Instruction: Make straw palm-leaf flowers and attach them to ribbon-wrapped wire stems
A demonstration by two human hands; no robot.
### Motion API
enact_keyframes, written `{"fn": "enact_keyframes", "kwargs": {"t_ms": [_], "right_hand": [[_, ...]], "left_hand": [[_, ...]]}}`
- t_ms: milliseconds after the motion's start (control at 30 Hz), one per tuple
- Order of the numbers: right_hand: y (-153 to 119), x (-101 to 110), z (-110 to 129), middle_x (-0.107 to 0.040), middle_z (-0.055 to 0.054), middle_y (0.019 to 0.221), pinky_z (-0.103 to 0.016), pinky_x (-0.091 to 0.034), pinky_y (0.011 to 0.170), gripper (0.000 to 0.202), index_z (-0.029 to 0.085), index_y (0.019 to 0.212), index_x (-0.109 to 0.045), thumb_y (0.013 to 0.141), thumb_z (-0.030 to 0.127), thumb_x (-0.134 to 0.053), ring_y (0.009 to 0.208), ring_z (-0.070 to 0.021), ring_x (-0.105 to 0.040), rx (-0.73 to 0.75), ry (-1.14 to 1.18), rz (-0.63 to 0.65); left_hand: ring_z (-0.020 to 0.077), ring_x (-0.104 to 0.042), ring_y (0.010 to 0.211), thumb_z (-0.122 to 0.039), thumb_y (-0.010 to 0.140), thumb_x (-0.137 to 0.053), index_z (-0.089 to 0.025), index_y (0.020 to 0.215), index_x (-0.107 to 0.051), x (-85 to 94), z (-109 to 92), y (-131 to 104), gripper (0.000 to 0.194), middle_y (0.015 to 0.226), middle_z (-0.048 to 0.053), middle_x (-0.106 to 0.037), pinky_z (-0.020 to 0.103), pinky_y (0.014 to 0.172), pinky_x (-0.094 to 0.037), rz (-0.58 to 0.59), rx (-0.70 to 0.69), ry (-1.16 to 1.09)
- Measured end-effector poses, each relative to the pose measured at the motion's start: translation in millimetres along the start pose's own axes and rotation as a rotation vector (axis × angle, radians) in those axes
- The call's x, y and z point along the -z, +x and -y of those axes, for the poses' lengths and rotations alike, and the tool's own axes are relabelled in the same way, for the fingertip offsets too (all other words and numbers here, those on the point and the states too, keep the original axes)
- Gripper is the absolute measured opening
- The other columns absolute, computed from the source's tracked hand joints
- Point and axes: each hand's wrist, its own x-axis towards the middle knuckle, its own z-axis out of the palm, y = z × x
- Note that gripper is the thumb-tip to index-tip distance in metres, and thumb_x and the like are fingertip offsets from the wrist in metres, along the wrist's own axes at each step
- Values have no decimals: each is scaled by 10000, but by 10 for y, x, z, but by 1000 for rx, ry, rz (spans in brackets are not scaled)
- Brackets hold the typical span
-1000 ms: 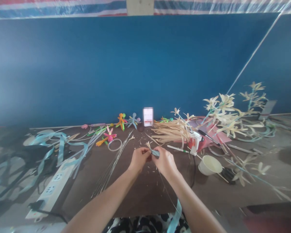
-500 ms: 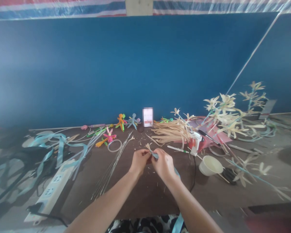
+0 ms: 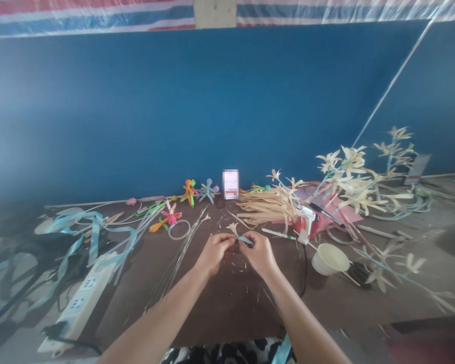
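Near the middle of the dark table [image 3: 227, 313], my left hand [image 3: 217, 250] pinches the base of a small cream flower [image 3: 232, 227], whose petals stick up between my hands. My right hand [image 3: 258, 251] is closed on a light blue ribbon [image 3: 244, 239] at the flower's base, touching my left fingertips. More of the blue ribbon hangs at my lap beside my right forearm. The flower's stem is hidden by my fingers.
Thin wires [image 3: 178, 258] lie left of my hands, near a power strip [image 3: 81, 303] and loose ribbon [image 3: 94, 232]. Rightward are dried strips [image 3: 265, 205], a glue gun [image 3: 306, 222], a white cup [image 3: 329, 259] and flower stems [image 3: 349, 177]. A phone-like screen [image 3: 231, 184] stands behind.
My right hand has turned and its fingers have shifted along the ribbon, showing more of it. The flower stands slightly more exposed between my hands.
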Motion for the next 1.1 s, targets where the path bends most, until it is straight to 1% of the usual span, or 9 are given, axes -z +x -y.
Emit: {"fn": "enact_keyframes", "kwargs": {"t_ms": [100, 267, 333, 433, 567, 700, 800, 900, 1100], "right_hand": [[21, 38, 23, -516, 33, 529, -178, -324, 503, 105, 149, 597, -556, 638, 221, -493, 517, -87, -440, -57, 213, 32], [-9, 5, 22, -496, 42, 497, -176, -293, 444, 117, 142, 612, -541, 632, 258, -541, 443, -64, -390, -183, 547, 85], [-22, -33, -2, -483, 46, 482, -174, -278, 417, 140, 142, 621, -530, 625, 279, -559, 409, -55, -365, -225, 627, 85], [-30, -67, -32, -477, 46, 477, -172, -274, 404, 166, 137, 621, -529, 615, 295, -577, 395, -50, -351, -239, 647, 73], [-30, -45, -20, -532, 21, 542, -181, -327, 468, 161, 131, 638, -562, 646, 291, -554, 471, -71, -422, -162, 503, 75], [-29, -37, -6, -571, 4, 596, -195, -363, 529, 147, 139, 652, -578, 666, 278, -532, 561, -107, -487, -59, 333, 71], [-25, -54, -24, -582, 9, 600, -196, -370, 524, 135, 153, 674, -584, 660, 279, -539, 561, -115, -503, -36, 229, 80], [-13, -41, -32, -604, 2, 617, -203, -376, 546, 170, 168, 680, -600, 702, 299, -495, 580, -123, -527, -8, 107, 84], [35, 99, 35, -633, 6, 710, -209, -357, 604, 117, 221, 684, -615, 692, 258, -504, 675, -138, -553, 44, -220, 63]], "left_hand": [[124, -557, 573, -312, 625, -632, -129, 743, -630, 15, -27, 3, 218, 622, 39, -607, 181, 439, -378, 57, 0, 5], [55, -457, 473, -299, 601, -665, -122, 720, -625, 4, 30, 45, 217, 545, -8, -533, 151, 398, -323, 87, 22, -102], [49, -439, 462, -292, 590, -675, -121, 717, -624, -8, 57, 57, 219, 541, -12, -524, 148, 387, -307, 72, 28, -126], [54, -441, 478, -290, 569, -685, -124, 691, -618, -22, 81, 61, 216, 543, -14, -520, 149, 390, -305, 12, 13, -137], [72, -458, 518, -319, 569, -670, -134, 649, -598, -21, 92, 51, 214, 547, -18, -511, 155, 407, -324, -40, -19, -101], [86, -466, 540, -346, 614, -622, -135, 610, -564, -4, 98, 36, 219, 561, -15, -507, 159, 408, -340, -52, -85, 30], [86, -472, 521, -353, 650, -581, -141, 622, -550, 1, 97, 27, 216, 566, -19, -511, 164, 409, -357, -58, -118, 104], [106, -519, 536, -360, 668, -555, -148, 651, -541, -4, 95, 25, 213, 584, -10, -546, 180, 422, -385, -65, -127, 167], [151, -587, 570, -333, 668, -550, -147, 673, -532, -12, 115, 66, 187, 586, 20, -593, 191, 418, -399, -121, -135, 302]]}}
